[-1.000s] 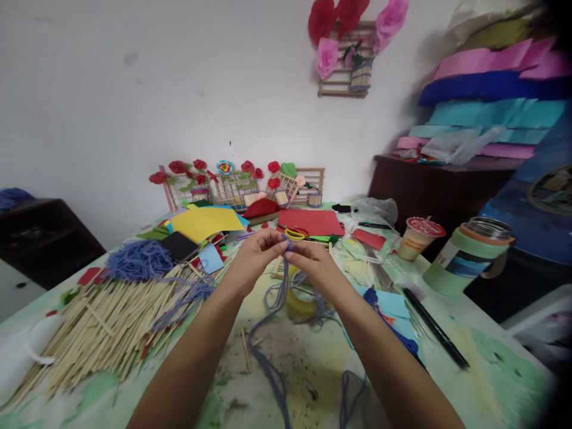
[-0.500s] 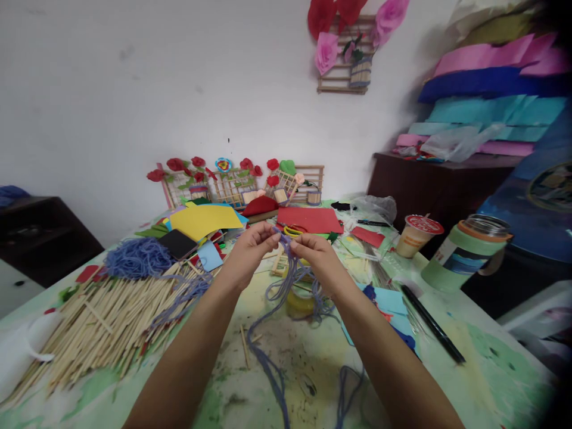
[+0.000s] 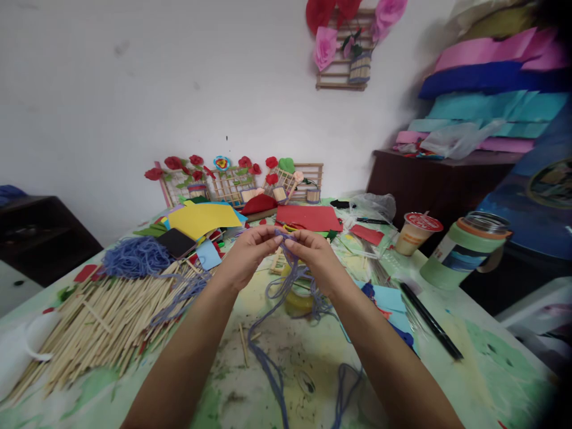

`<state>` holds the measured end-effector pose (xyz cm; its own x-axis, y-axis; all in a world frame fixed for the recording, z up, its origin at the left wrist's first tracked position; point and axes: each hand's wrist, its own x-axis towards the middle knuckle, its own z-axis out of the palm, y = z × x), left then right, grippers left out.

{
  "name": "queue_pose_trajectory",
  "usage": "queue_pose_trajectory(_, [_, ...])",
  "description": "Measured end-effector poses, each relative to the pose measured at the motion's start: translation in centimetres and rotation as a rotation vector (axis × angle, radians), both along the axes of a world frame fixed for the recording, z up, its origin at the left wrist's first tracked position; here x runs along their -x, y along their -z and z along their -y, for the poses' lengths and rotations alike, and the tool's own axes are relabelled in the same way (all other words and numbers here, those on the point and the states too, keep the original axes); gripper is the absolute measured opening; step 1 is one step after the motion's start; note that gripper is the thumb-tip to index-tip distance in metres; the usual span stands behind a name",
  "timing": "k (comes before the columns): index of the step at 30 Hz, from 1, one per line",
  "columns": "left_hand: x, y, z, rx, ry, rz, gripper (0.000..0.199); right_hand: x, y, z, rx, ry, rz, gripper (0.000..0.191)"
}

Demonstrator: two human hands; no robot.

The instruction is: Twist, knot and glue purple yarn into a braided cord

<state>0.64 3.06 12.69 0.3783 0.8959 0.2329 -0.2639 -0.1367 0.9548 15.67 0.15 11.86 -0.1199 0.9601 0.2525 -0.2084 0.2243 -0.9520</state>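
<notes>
Purple-blue yarn [image 3: 292,271] is pinched between the fingertips of both hands above the middle of the table. My left hand [image 3: 256,250] is closed on it with thumb and forefinger, and my right hand [image 3: 311,249] grips it right beside, the fingertips nearly touching. Loose strands hang down in loops and trail over the table toward me. Behind the strands stands a roll of yellowish tape [image 3: 298,301], partly covered. A small piece of stick lattice [image 3: 277,262] lies just beyond my left hand's fingers, mostly hidden.
Left lie a heap of thin wooden sticks [image 3: 102,325], a yarn tangle [image 3: 136,257] and a white cup [image 3: 27,351]. Yellow paper [image 3: 203,219] and red paper [image 3: 308,218] lie behind. Right are a green bottle [image 3: 465,250], a drink cup [image 3: 419,232] and a black pen [image 3: 431,322].
My hands have drawn slightly closer together, with the right hand shifting a little left. The yarn stays pinched between them. The view has tilted very slightly.
</notes>
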Motion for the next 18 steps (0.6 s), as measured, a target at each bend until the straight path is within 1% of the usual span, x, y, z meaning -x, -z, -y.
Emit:
queue_pose_trajectory(3, [0.1,0.0,-0.1,-0.014,0.018,0.005,0.021,-0.1,0.1,-0.2,-0.019,0.042,0.104,0.026])
queue_pose_trajectory(6, [0.2,-0.2,-0.1,-0.007,-0.008,0.032,0.020,-0.3,0.3,-0.4,-0.027,0.077,0.170,0.025])
queue_pose_trajectory(10, [0.5,-0.4,-0.3,0.046,-0.076,0.079,0.019,-0.8,-0.1,-0.2,-0.022,0.106,0.105,0.021])
queue_pose_trajectory(14, [1.4,-0.2,-1.6,0.065,-0.146,0.120,0.017,-2.5,-1.8,1.0,-0.029,0.093,-0.054,0.015])
queue_pose_trajectory(18, [2.8,0.4,-3.8,0.091,-0.263,0.168,0.014,-5.4,-4.1,2.7,-0.070,0.122,-0.227,0.016])
